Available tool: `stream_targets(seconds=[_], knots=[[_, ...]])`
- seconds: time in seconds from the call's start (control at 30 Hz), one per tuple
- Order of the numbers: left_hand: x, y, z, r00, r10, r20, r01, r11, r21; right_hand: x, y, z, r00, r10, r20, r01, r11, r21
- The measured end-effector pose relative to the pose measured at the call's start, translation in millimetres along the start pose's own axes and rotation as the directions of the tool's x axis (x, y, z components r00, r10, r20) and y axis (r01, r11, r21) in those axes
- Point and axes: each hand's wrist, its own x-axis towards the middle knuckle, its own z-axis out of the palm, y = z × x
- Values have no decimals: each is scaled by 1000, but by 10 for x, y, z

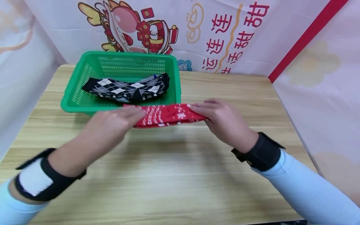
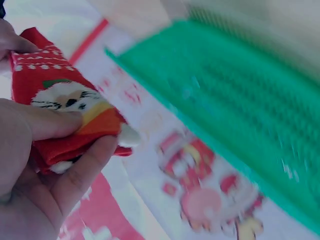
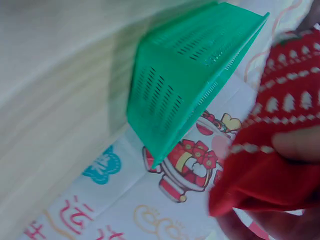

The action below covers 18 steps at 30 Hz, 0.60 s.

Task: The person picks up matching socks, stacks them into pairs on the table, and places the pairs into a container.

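Note:
A red knitted Christmas sock, folded flat with white patterns, is stretched level between both hands in the air, close to the basket's front rim. My left hand pinches its left end between thumb and fingers; in the left wrist view an animal face with white whiskers shows on the sock. At its right end my right hand grips it, thumb on top. White tree rows cover the sock in the right wrist view. Whether it is one sock or a pair I cannot tell.
Behind the hands a green plastic basket stands on the wooden table. Black, grey and white argyle socks lie inside it. A printed white cloth hangs at the back, and pale cloth walls the sides.

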Motion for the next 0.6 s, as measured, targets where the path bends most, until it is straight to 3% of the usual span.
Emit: stream_targets(seconds=[0.13,0.23,0.33,0.47,0.6], knots=[[62,-381,-192,998,-57,-39,60,994,88,459,-40,26,997,-65,-36,63,997,-51],[153,-725,-255,993,-119,-5,118,983,137,891,-52,105,995,-102,2,101,988,-117],[260,-1056,-247,984,-162,69,145,968,203,1310,-57,205,989,-104,102,123,973,-196],[378,-1408,-184,974,-158,159,112,958,265,1758,-66,328,962,-102,254,182,933,-312],[436,-1630,-135,971,-117,210,61,966,252,2054,-129,418,930,-109,350,257,875,-411]])
